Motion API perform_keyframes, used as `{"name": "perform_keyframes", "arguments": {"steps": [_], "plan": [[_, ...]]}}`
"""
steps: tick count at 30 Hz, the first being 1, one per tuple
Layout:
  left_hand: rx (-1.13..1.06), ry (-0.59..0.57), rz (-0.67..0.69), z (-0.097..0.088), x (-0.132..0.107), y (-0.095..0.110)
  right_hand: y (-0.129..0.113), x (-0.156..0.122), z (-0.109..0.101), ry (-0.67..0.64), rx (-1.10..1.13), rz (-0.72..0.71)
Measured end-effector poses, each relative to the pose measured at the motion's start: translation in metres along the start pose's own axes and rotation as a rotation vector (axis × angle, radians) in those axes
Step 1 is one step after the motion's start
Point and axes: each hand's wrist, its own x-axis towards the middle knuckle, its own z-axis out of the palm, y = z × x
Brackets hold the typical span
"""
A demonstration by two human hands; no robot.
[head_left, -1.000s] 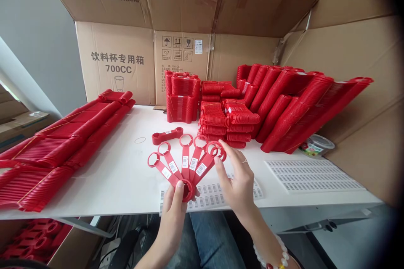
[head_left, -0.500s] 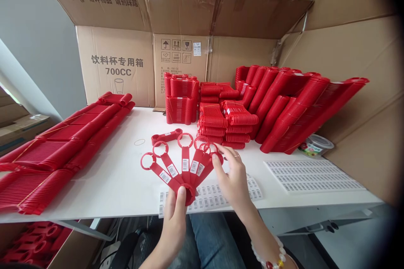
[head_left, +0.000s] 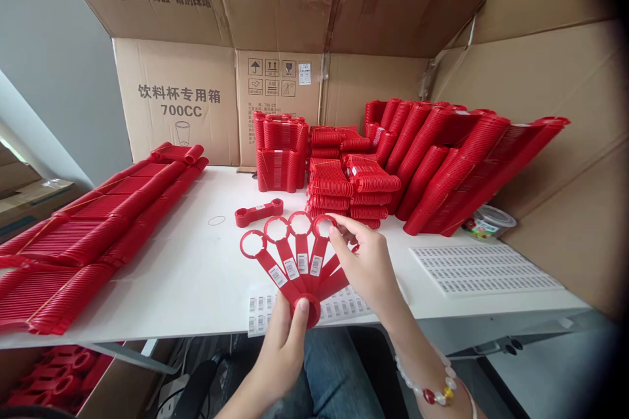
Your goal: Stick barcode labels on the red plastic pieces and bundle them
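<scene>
A fan of red plastic strips with ring ends (head_left: 301,245) is spread above the table's front edge. Several of its strips carry a white barcode sticker. My left hand (head_left: 284,355) grips the bottom of the fan, thumb over the stacked rings where the strips meet. At the upper right my right hand (head_left: 369,267) is closed on the fan, thumb and fingers at a ring end; its fingers cover part of the strips there. Beneath the fan lies a sheet of barcode stickers (head_left: 259,315), partly covered. Behind the fan rests a small red strip bundle (head_left: 259,212).
Long banded stacks of red strips (head_left: 105,226) lie at the left, with more stacks (head_left: 280,170) at the back and leaning stacks (head_left: 457,170) at the right. Another sticker sheet (head_left: 486,270) and a clear tub (head_left: 489,221) are on the right. Cardboard (head_left: 177,72) walls the white table (head_left: 187,275).
The fan has shifted right and slightly down with my left hand. My right hand has moved from the far-right rings onto a ring nearer the middle, and strips beneath it are now spread to the right.
</scene>
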Motion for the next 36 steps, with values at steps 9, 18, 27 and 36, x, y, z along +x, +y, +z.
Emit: {"name": "perform_keyframes", "arguments": {"steps": [9,18,27,36], "plan": [[0.044,-0.098,0.043,-0.002,0.0,-0.006,0.004,0.007,0.0,-0.088,-0.105,-0.004],[0.163,-0.26,0.057,-0.005,0.003,0.004,-0.008,0.006,-0.005,-0.249,0.094,-0.005],[0.28,-0.386,0.04,-0.006,0.002,0.002,-0.017,0.0,0.005,-0.301,0.055,0.01],[0.285,-0.305,0.002,-0.005,0.001,-0.004,-0.012,0.007,0.008,-0.303,0.062,0.134]]}}
